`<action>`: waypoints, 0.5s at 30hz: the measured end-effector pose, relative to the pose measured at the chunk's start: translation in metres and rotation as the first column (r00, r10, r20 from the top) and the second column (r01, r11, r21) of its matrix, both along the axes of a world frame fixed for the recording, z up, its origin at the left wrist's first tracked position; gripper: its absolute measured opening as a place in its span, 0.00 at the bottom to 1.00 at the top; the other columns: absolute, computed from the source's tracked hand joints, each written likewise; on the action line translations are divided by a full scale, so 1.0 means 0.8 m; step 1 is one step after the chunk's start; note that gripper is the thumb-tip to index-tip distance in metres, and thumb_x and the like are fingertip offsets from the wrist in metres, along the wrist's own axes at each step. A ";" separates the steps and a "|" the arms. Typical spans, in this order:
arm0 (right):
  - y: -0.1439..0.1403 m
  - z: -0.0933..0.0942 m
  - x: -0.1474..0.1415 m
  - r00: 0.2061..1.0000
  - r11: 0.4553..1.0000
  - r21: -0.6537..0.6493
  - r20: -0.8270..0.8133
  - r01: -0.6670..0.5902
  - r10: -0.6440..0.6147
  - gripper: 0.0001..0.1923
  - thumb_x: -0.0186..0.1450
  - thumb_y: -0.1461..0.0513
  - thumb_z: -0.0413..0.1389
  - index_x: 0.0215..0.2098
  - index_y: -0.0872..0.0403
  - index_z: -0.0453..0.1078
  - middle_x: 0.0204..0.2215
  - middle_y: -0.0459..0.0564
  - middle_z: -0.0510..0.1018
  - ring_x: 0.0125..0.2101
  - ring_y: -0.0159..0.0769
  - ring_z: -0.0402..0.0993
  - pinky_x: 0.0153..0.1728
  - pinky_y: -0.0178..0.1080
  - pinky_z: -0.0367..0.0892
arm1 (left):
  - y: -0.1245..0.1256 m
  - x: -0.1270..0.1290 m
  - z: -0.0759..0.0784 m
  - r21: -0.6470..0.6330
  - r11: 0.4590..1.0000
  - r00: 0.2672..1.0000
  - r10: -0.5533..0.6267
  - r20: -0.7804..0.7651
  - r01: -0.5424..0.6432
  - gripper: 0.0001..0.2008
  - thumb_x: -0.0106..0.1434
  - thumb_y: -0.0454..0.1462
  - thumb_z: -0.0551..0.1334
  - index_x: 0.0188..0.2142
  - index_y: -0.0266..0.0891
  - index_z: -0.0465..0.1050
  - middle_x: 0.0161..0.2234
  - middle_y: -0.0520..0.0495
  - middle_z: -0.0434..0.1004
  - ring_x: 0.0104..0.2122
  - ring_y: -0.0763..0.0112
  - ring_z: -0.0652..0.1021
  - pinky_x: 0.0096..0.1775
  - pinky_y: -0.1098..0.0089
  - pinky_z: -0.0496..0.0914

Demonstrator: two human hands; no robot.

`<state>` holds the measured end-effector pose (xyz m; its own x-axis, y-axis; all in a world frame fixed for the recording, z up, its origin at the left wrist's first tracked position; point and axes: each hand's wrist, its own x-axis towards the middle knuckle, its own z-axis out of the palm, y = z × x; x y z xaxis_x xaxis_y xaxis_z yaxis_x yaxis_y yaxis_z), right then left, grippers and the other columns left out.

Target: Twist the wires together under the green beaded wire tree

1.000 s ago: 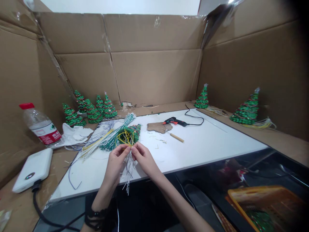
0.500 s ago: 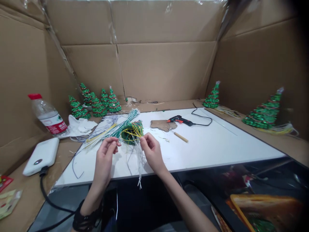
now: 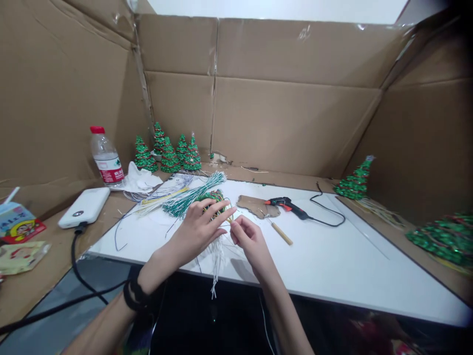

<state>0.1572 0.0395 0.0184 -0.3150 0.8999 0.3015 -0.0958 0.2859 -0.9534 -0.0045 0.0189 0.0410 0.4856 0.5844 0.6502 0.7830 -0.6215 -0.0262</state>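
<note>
A small green beaded tree (image 3: 212,197) lies on its side on the white board (image 3: 332,256), with yellow and white wires (image 3: 217,256) trailing from its base over the board's front edge. My left hand (image 3: 201,228) rests over the tree's base with fingers spread, touching the wires. My right hand (image 3: 249,239) is just right of it, thumb and forefinger pinched on a thin yellow wire near the tree. A bundle of green and white wires (image 3: 186,197) fans out to the left behind the tree.
Several finished beaded trees (image 3: 168,153) stand at the back left, others at the right (image 3: 354,181). A glue gun (image 3: 286,203), a wooden-handled pick (image 3: 281,232) and a cardboard scrap (image 3: 256,204) lie mid-board. A water bottle (image 3: 105,158), power bank (image 3: 84,207) and drink carton (image 3: 16,222) sit left. Cardboard walls (image 3: 295,108) enclose the space.
My left hand moved from apart at the left onto the tree's base, fingers spreading. My right hand stayed pinched on the wires. The view has swung to the left.
</note>
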 end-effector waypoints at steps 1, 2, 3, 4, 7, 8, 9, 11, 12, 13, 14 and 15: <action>0.003 0.001 0.006 1.000 1.000 -0.010 0.015 -0.015 0.015 0.17 0.62 0.52 0.51 0.22 0.53 0.57 0.17 0.41 0.59 0.19 0.28 0.53 0.22 0.34 0.50 | 0.008 0.005 0.002 -0.003 1.000 0.996 -0.031 -0.081 0.031 0.21 0.63 0.36 0.54 0.56 0.42 0.59 0.54 0.44 0.66 0.53 0.58 0.61 0.52 0.59 0.51; 0.005 0.001 0.011 0.999 0.999 -0.026 0.026 -0.027 0.027 0.17 0.62 0.51 0.50 0.23 0.53 0.58 0.16 0.41 0.58 0.19 0.28 0.52 0.21 0.34 0.49 | 0.015 0.010 0.004 -0.008 0.998 0.988 -0.069 -0.140 0.069 0.21 0.64 0.35 0.53 0.56 0.42 0.59 0.54 0.44 0.67 0.53 0.58 0.60 0.52 0.59 0.50; 0.007 0.001 0.016 0.999 0.999 -0.042 0.033 -0.034 0.035 0.17 0.62 0.50 0.50 0.23 0.53 0.58 0.16 0.40 0.58 0.18 0.28 0.52 0.21 0.34 0.48 | 0.021 0.016 0.006 -0.021 0.995 0.978 -0.100 -0.181 0.098 0.20 0.64 0.34 0.51 0.56 0.42 0.59 0.52 0.45 0.69 0.54 0.59 0.60 0.52 0.59 0.48; 0.009 0.001 0.021 0.998 0.997 -0.058 0.039 -0.041 0.043 0.18 0.62 0.50 0.50 0.24 0.53 0.59 0.15 0.40 0.58 0.18 0.28 0.51 0.20 0.34 0.46 | 0.025 0.021 0.009 -0.029 0.993 0.973 -0.115 -0.199 0.111 0.19 0.64 0.33 0.50 0.55 0.42 0.60 0.50 0.45 0.71 0.54 0.59 0.60 0.52 0.59 0.47; 0.015 0.001 0.033 0.998 0.997 -0.074 0.047 -0.037 0.040 0.18 0.61 0.49 0.51 0.22 0.53 0.58 0.15 0.40 0.58 0.17 0.27 0.50 0.20 0.34 0.45 | 0.033 0.035 0.018 -0.062 0.993 0.963 -0.113 -0.246 0.100 0.15 0.64 0.34 0.50 0.50 0.41 0.65 0.44 0.42 0.74 0.52 0.58 0.63 0.52 0.58 0.47; 0.016 0.001 0.036 0.998 0.997 -0.068 0.052 -0.024 0.027 0.19 0.60 0.49 0.52 0.22 0.53 0.58 0.15 0.40 0.59 0.17 0.27 0.50 0.20 0.33 0.45 | 0.034 0.038 0.022 -0.073 0.993 0.960 -0.108 -0.258 0.092 0.13 0.64 0.34 0.50 0.46 0.41 0.67 0.42 0.42 0.74 0.50 0.58 0.64 0.52 0.58 0.47; 0.018 0.001 0.039 0.998 0.998 -0.060 0.059 -0.007 0.011 0.19 0.60 0.49 0.52 0.21 0.53 0.57 0.15 0.40 0.59 0.17 0.27 0.50 0.20 0.33 0.45 | 0.034 0.040 0.025 -0.077 0.993 0.958 -0.111 -0.262 0.094 0.12 0.64 0.34 0.49 0.43 0.41 0.68 0.40 0.42 0.74 0.49 0.58 0.65 0.52 0.59 0.48; 0.020 0.002 0.042 0.997 0.999 -0.042 0.073 0.019 -0.016 0.18 0.60 0.50 0.52 0.21 0.53 0.57 0.15 0.40 0.59 0.17 0.27 0.51 0.20 0.33 0.46 | 0.036 0.043 0.030 -0.092 0.990 0.954 -0.126 -0.273 0.104 0.12 0.64 0.33 0.48 0.38 0.41 0.69 0.37 0.42 0.74 0.47 0.59 0.65 0.52 0.59 0.49; 0.020 0.003 0.042 0.997 0.999 -0.033 0.078 0.025 -0.022 0.18 0.60 0.50 0.52 0.21 0.53 0.57 0.15 0.40 0.58 0.17 0.27 0.51 0.20 0.33 0.46 | 0.036 0.043 0.032 -0.093 0.990 0.954 -0.123 -0.272 0.101 0.12 0.64 0.33 0.48 0.37 0.40 0.69 0.36 0.42 0.73 0.46 0.58 0.65 0.51 0.59 0.49; 0.021 0.004 0.043 0.996 0.999 -0.026 0.083 0.027 -0.025 0.18 0.60 0.50 0.52 0.21 0.53 0.57 0.15 0.40 0.58 0.17 0.27 0.51 0.20 0.33 0.46 | 0.037 0.044 0.033 -0.101 0.990 0.954 -0.127 -0.271 0.103 0.12 0.64 0.34 0.47 0.36 0.39 0.69 0.35 0.42 0.73 0.45 0.57 0.66 0.51 0.58 0.49; 0.022 0.006 0.043 0.996 0.999 -0.017 0.090 0.028 -0.026 0.18 0.61 0.51 0.52 0.21 0.53 0.57 0.15 0.40 0.58 0.17 0.27 0.51 0.19 0.33 0.47 | 0.038 0.044 0.033 -0.109 0.989 0.953 -0.131 -0.272 0.105 0.12 0.65 0.34 0.47 0.35 0.39 0.69 0.34 0.42 0.73 0.45 0.57 0.66 0.50 0.57 0.50; 0.022 0.007 0.042 0.994 1.000 -0.007 0.101 0.030 -0.030 0.18 0.61 0.51 0.51 0.21 0.53 0.57 0.15 0.40 0.58 0.17 0.27 0.51 0.19 0.33 0.47 | 0.039 0.043 0.033 -0.117 0.987 0.951 -0.136 -0.277 0.107 0.12 0.65 0.34 0.47 0.35 0.39 0.69 0.33 0.43 0.73 0.44 0.57 0.66 0.50 0.57 0.50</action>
